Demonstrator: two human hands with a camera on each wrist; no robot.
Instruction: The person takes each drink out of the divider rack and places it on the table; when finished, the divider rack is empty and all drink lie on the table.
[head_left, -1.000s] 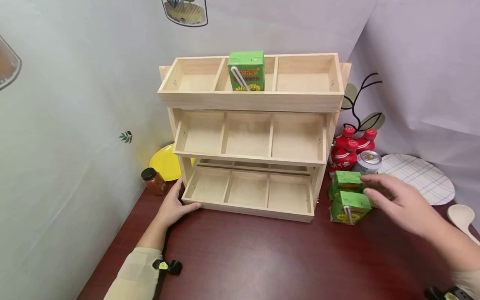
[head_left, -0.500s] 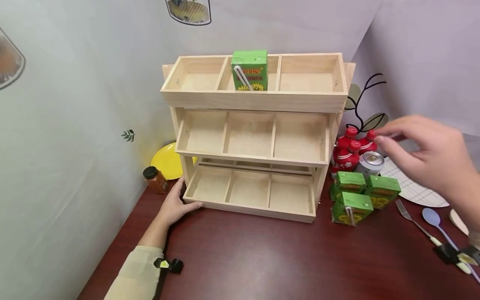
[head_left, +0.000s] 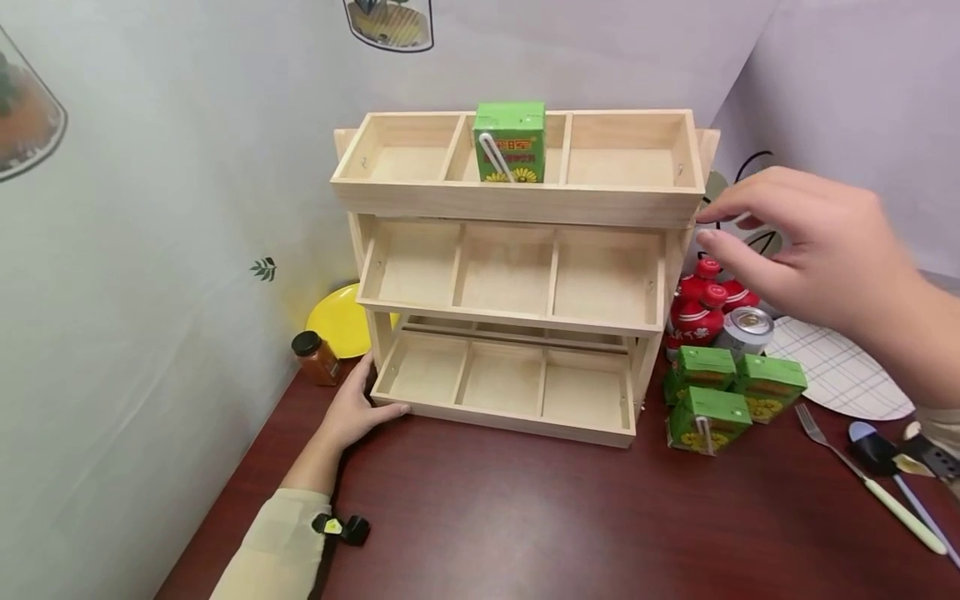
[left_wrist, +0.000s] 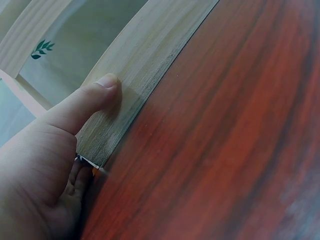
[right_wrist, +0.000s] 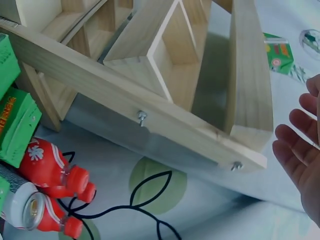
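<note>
A three-tier wooden shelf rack (head_left: 517, 202) with divided trays stands on the table. My left hand (head_left: 352, 417) grips its bottom left corner; in the left wrist view the thumb presses the front board (left_wrist: 130, 85) and the other fingers go round the side, partly hidden. Raised beside the rack's upper right end, my right hand (head_left: 817, 242) holds nothing, its fingers loosely bent and apart from the thumb. A green drink carton (head_left: 510, 142) with a straw stands in the top middle compartment. Three more green cartons (head_left: 708, 421) are grouped on the table, right of the rack.
Behind those cartons are red bottles (head_left: 697, 317) and a silver can (head_left: 746, 329). A checked plate (head_left: 840, 367), a fork (head_left: 862, 475) and spoons lie at the right. Left of the rack are a yellow plate (head_left: 341, 321) and a lidded jar (head_left: 315, 358).
My right hand has risen from beside the table cartons, then moved left and up toward the rack's top right end. The left hand stays on the corner. The cartons have not moved.
</note>
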